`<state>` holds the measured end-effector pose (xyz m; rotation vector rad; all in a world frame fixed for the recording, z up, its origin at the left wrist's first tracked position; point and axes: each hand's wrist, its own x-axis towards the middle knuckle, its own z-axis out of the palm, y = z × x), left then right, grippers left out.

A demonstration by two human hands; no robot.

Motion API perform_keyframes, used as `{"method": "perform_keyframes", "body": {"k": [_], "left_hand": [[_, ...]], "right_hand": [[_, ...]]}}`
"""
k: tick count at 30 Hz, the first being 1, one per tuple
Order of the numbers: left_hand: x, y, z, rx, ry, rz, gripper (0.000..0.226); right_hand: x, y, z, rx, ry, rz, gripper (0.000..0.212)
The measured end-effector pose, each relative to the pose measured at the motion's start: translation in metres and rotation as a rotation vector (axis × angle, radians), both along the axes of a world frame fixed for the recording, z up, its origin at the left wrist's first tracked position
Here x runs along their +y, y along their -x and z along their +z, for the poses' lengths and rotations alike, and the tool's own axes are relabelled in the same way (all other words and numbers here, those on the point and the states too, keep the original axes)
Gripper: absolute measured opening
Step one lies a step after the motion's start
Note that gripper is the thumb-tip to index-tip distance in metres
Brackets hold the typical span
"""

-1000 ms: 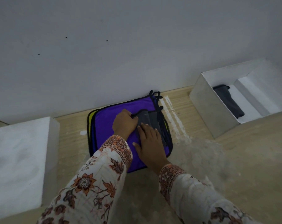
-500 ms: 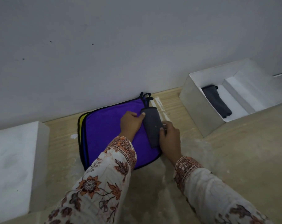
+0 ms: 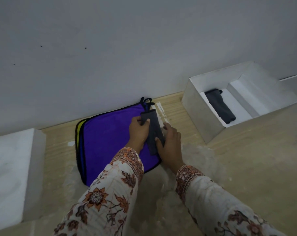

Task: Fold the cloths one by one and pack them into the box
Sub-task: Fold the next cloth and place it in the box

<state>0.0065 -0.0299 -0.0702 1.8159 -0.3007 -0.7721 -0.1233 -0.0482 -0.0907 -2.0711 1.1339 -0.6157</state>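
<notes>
The left hand (image 3: 139,132) now grips the far end of the folded grey cloth (image 3: 153,132) with thumb on top, where half a second ago it only touched its edge; the right hand (image 3: 170,147) clasps the near end. The cloth sits above the purple cloth (image 3: 108,142) stack's right edge. Lower cloths show only as yellow and blue slivers. Another dark cloth (image 3: 220,106) lies in the white box (image 3: 198,114).

text: none legible | labels: none | brands: none | numbers: none | signs: none
</notes>
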Motion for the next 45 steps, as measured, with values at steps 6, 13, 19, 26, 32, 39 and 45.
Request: {"method": "perform_keyframes", "body": {"k": [6,13,19,26,32,39,45], "left_hand": [[0.011,0.015,0.032,0.469,0.286,0.024,0.035],[0.008,0.026,0.072,0.355,0.378,0.105,0.038],[-0.007,0.043,0.109,0.250,0.364,0.069,0.030],[-0.054,0.072,0.141,0.140,0.275,-0.068,0.037],[-0.115,0.107,0.148,0.017,0.205,-0.215,0.039],[-0.176,0.143,0.127,-0.222,0.087,-0.355,0.034],[-0.217,0.155,0.093,-0.342,-0.053,-0.542,0.039]], "right_hand": [[-0.014,-0.008,0.033,-0.429,-0.505,-0.059,0.041],[-0.018,0.002,0.066,-0.547,-0.747,0.077,0.038],[-0.047,0.024,0.112,-0.498,-0.790,0.179,0.038],[-0.108,0.062,0.147,-0.464,-0.648,0.216,0.033],[-0.176,0.104,0.157,-0.448,-0.499,0.137,0.028],[-0.264,0.148,0.135,-0.143,-0.167,-0.011,0.020],[-0.319,0.156,0.104,0.209,-0.087,-0.010,0.026]]}}
